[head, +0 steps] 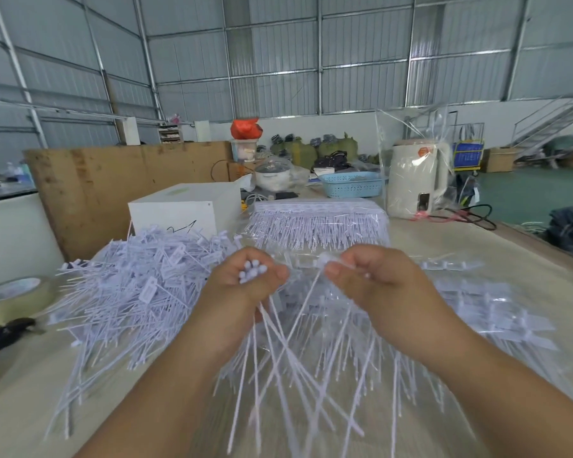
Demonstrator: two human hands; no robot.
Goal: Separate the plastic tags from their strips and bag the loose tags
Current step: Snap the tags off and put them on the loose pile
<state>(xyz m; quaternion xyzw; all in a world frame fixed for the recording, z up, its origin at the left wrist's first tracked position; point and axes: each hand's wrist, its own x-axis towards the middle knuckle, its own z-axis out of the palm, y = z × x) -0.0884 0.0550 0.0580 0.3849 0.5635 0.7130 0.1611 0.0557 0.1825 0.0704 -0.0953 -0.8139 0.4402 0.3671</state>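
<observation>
My left hand (245, 282) is closed around a bunch of loose white plastic tags (252, 272); their heads stick up from my fist and their long tails hang down toward me. My right hand (374, 276) pinches a single tag (325, 260) by its head, level with the left hand. A big heap of loose tags (136, 282) lies on the table to the left. Tags on their strips (497, 312) lie spread out under and to the right of my hands. A wrapped stack of tag strips (318, 223) sits just behind my hands.
A white box (182, 206) stands behind the loose heap, and a tape roll (14, 295) and a black tool (4, 335) lie at the left edge. Farther back are a blue basket (351, 185), a bagged kettle (417, 180) and a brown board (113, 183).
</observation>
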